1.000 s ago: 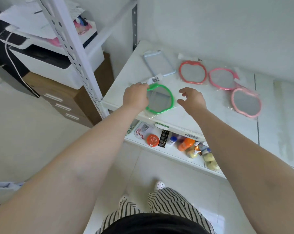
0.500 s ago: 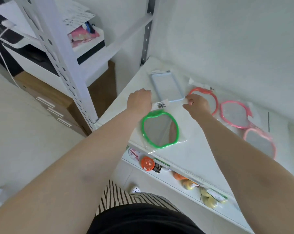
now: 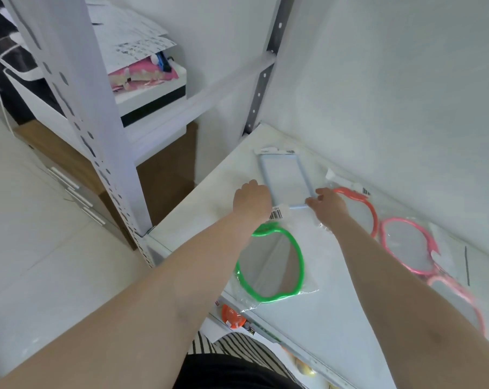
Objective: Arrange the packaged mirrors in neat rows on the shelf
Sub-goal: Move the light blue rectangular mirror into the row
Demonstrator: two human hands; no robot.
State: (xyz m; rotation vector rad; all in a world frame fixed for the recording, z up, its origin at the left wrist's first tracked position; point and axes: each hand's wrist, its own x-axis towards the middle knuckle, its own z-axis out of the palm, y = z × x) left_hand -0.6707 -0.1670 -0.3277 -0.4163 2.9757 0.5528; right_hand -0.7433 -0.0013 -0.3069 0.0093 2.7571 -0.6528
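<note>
— White barcode label point(image 3: 279, 213) on the green mirror's wrapper is the only print we can find near our hands, and its digits are too small to read. A second barcode tag point(image 3: 365, 191) sits by the red mirror point(image 3: 370, 209), just as unreadable.

— Where do our hands sit?

— Our left hand point(image 3: 251, 202) is curled, knuckles up, at the near left corner of the blue rectangular mirror point(image 3: 285, 178). Whether its fingers actually pinch the frame we cannot tell. Our right hand point(image 3: 329, 204) is half open, fingertips touching the near right corner of that same mirror.

— And the rest of the mirrors?

— All lie flat on the white shelf point(image 3: 336, 304). The blue one is at the back left corner. The green mirror point(image 3: 271, 265) is near the front edge, partly under our left forearm. The red mirror, a pink mirror point(image 3: 406, 245) and a paler pink mirror point(image 3: 456, 299) run rightward beside the wall.
</note>
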